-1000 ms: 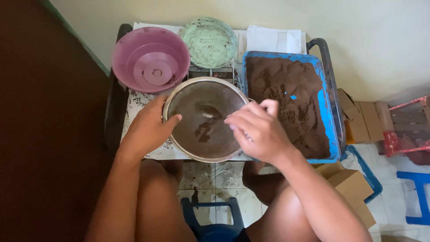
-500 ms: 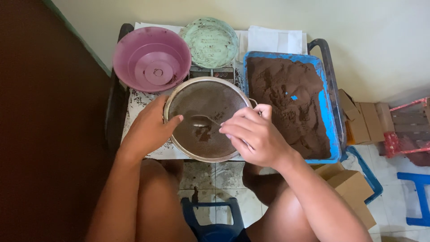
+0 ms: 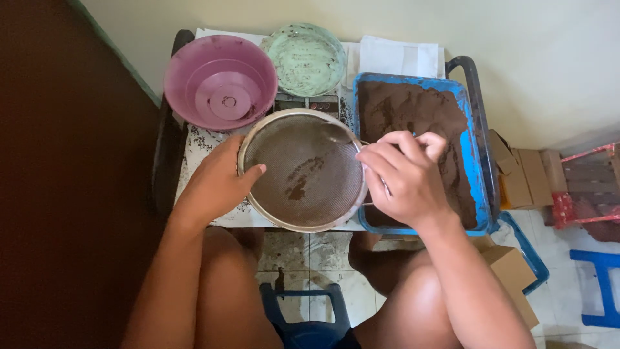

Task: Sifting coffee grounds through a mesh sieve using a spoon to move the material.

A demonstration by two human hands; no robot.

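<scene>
Left hand: the left hand (image 3: 216,184) clasps the near-left rim of a round metal sieve (image 3: 303,169), fingers curled loosely along the outside and the thumb hooked over the edge onto the mesh.
Right hand: the right hand (image 3: 403,178) is closed into a loose fist at the sieve's right rim, fingers bunched and bent downward; a thin pale handle seems to run through the grip, but what it belongs to cannot be told.
Sieve: a shallow circle of fine wire mesh inside a bright steel band, held between both hands; a thin film of dark brown powder dusts the mesh, with a few denser clumps near the middle.
Tray: directly under and beyond the right hand sits a rectangular blue plastic tray (image 3: 476,161), chipped and smeared, filled with a rough, crumbly bed of dark brown soil-like material.
Purple bowl: beyond the left hand stands a round purple plastic bowl (image 3: 187,84), smooth-walled with a ringed, raised base and a few dark specks.
Green bowl: just beside it, beyond the sieve, is a round pale green bowl (image 3: 305,58), speckled with dark grains.
Surface: the small surface (image 3: 200,145) under the left hand is pale and scattered with dark crumbs.
Paper: a folded white sheet (image 3: 400,57) lies beyond the tray.
</scene>
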